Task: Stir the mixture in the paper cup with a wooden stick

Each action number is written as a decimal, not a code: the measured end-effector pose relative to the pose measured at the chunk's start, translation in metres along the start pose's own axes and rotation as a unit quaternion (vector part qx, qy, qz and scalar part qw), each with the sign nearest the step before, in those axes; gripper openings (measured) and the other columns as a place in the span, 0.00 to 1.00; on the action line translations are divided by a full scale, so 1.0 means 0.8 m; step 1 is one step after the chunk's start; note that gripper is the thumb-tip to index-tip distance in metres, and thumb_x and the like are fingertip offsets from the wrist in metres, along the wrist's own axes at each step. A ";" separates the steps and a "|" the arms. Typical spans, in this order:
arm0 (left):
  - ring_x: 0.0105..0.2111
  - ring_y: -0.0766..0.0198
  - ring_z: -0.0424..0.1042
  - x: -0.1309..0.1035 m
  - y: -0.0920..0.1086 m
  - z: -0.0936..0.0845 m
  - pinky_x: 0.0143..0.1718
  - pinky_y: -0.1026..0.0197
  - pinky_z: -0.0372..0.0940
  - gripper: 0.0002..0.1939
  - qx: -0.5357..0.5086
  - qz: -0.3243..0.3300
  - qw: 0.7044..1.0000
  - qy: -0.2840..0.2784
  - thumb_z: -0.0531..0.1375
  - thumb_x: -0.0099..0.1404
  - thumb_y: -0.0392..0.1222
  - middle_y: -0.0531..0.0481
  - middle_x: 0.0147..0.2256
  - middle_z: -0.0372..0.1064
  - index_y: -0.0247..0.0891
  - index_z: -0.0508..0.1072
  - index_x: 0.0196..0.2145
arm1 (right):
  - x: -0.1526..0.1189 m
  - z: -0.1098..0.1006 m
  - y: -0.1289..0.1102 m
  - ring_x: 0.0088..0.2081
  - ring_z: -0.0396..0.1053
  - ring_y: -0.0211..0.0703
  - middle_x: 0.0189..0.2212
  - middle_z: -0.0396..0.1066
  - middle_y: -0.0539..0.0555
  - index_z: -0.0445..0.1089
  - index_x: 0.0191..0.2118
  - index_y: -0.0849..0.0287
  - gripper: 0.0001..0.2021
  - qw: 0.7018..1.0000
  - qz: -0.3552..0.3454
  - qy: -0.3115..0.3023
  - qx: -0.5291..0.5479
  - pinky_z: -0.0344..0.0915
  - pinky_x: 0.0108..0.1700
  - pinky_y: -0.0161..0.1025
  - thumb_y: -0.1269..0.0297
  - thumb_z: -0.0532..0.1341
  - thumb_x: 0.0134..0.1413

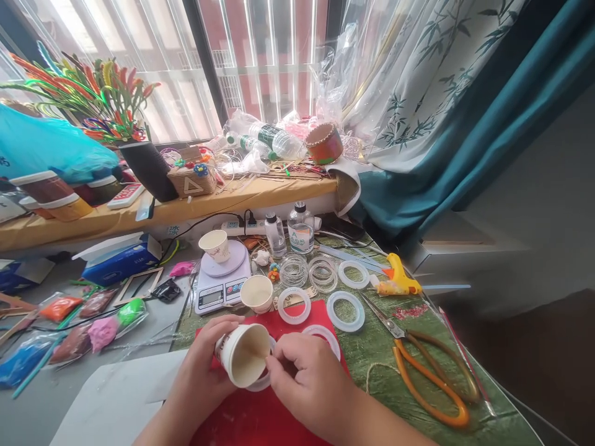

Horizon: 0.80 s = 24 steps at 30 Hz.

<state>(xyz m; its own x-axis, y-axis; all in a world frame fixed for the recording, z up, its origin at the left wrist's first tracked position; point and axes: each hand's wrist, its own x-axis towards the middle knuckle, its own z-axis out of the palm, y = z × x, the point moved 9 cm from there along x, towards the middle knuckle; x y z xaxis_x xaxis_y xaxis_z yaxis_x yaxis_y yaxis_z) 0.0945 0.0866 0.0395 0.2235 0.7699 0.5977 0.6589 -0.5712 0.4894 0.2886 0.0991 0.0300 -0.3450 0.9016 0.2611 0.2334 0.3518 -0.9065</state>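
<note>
My left hand (204, 356) is wrapped around a white paper cup (248, 356), tilted so that its mouth faces me. At the cup's right rim, my right hand (309, 375) is closed in a pinch; whatever thin thing its fingertips may hold is hard to make out. Beneath both hands lies a red mat (246, 421). A translucent ring mould (323, 334) sits partly behind my right hand, and another is mostly hidden under the cup. Just beyond stand a second paper cup (257, 293) and a ring mould (294, 306).
A kitchen scale (223, 279) bears a paper cup (214, 246). Two clear bottles (301, 229) stand behind several rings. To the right lie large orange-handled scissors (418, 353) and a yellow glue gun (397, 279). Bagged coloured clay (102, 334) is at left, below a cluttered windowsill (260, 189).
</note>
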 end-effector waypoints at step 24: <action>0.50 0.47 0.86 -0.006 -0.002 0.003 0.47 0.52 0.83 0.31 0.014 -0.019 1.000 -0.009 0.75 0.65 0.50 0.41 0.52 0.82 0.47 0.71 0.60 | 0.001 -0.002 -0.003 0.25 0.62 0.37 0.23 0.66 0.47 0.61 0.27 0.54 0.15 1.000 -0.017 -0.007 -0.020 0.54 0.30 0.36 0.67 0.60 0.67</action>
<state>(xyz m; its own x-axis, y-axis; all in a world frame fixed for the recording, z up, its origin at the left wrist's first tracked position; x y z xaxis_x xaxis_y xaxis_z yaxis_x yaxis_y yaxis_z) 0.0941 0.0843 0.0340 0.2111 0.7955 0.5680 0.6862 -0.5344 0.4935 0.2894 0.0991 0.0329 -0.3657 0.8856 0.2865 0.2570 0.3919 -0.8834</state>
